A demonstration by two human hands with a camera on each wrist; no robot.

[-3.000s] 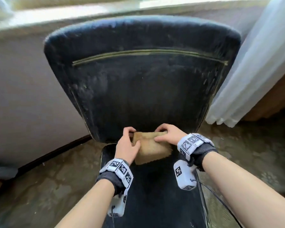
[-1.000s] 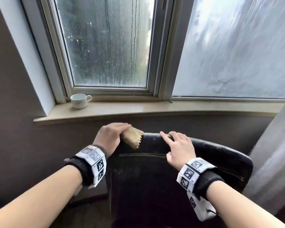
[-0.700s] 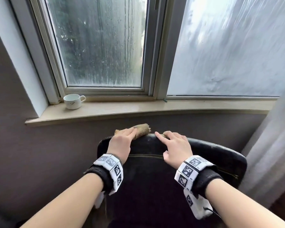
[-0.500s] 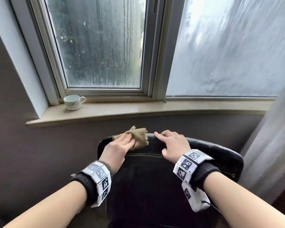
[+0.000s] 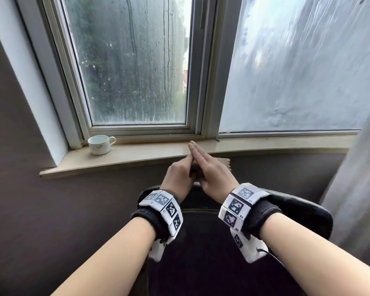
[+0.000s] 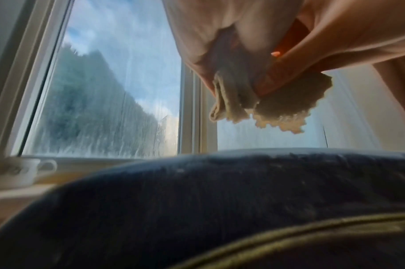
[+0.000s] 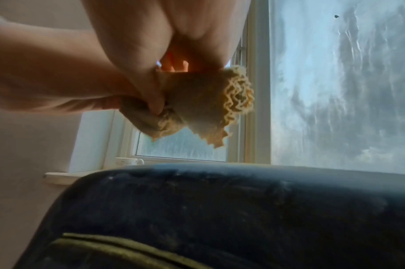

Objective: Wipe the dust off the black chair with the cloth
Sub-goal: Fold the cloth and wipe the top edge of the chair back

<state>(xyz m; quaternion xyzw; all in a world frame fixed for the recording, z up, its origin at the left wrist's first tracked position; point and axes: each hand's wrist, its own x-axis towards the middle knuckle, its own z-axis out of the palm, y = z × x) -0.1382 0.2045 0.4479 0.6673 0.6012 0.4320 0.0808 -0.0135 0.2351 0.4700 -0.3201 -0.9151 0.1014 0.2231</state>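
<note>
The black chair (image 5: 297,212) stands below me with its dusty top edge (image 7: 219,209) near the window wall. Both hands hover just above that edge, meeting in the middle. My left hand (image 5: 178,176) has its fingers curled and grips the folded tan cloth (image 7: 201,105). My right hand (image 5: 212,169) lies against the cloth with its fingers straight, pointing at the sill. In the head view only a corner of the cloth (image 5: 224,162) shows past the right hand. In the left wrist view the cloth (image 6: 284,105) hangs clear of the chair (image 6: 219,191).
A white cup (image 5: 99,144) sits at the left end of the window sill (image 5: 147,154), behind the chair. A pale curtain (image 5: 359,189) hangs at the right, close to the chair's right corner. A grey wall runs under the sill.
The cloth has come up off the chair's top edge in my left hand. My right hand has left the chair top and moved left onto the cloth. Earlier the cloth was low on the backrest.
</note>
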